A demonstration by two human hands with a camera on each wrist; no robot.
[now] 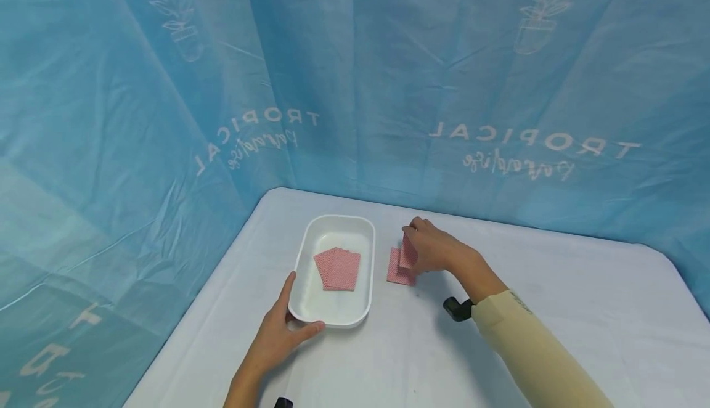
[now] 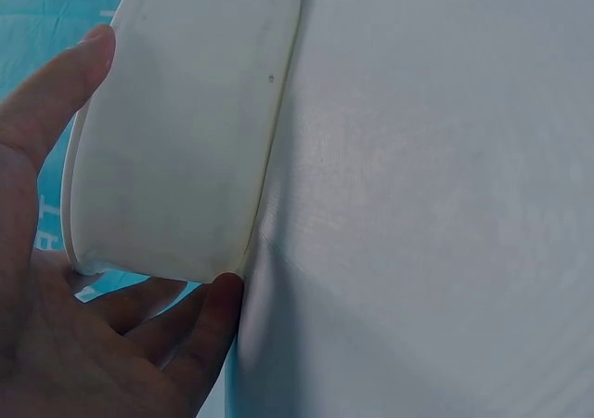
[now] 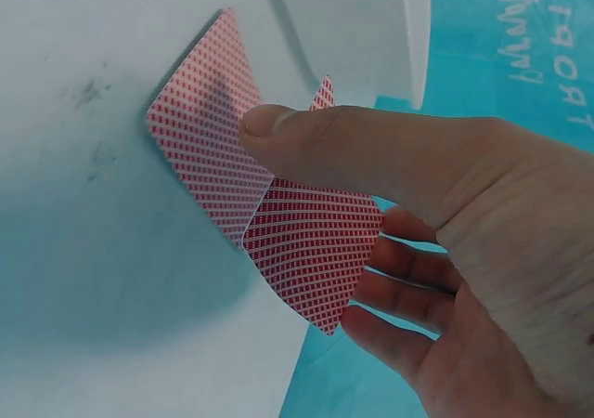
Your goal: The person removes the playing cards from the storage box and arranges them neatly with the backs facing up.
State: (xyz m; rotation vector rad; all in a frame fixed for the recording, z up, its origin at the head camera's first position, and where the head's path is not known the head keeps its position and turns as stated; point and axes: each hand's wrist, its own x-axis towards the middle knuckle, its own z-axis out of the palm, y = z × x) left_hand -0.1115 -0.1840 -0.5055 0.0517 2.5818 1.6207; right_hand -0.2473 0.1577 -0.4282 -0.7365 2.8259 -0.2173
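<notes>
Held card: right of frame centre, bent, pinched by right hand, thumb against fingers; right hand nearer; long axis roughly up-down the frame.
Card stack: lower left of held card, partly covered; contact can't tell.
White tray: left of both; fanned cards inside.
Left hand: fingers spread, grips tray's lower-left corner.
Surface: white tablecloth.
Room: narrow tray-stack gap; blue curtain upper frame.

The blue curtain bears "TROPICAL" with script "Paradise" beneath, twice, mirror-reversed in the head view; small lettering on the right sleeve is illegible.
</notes>
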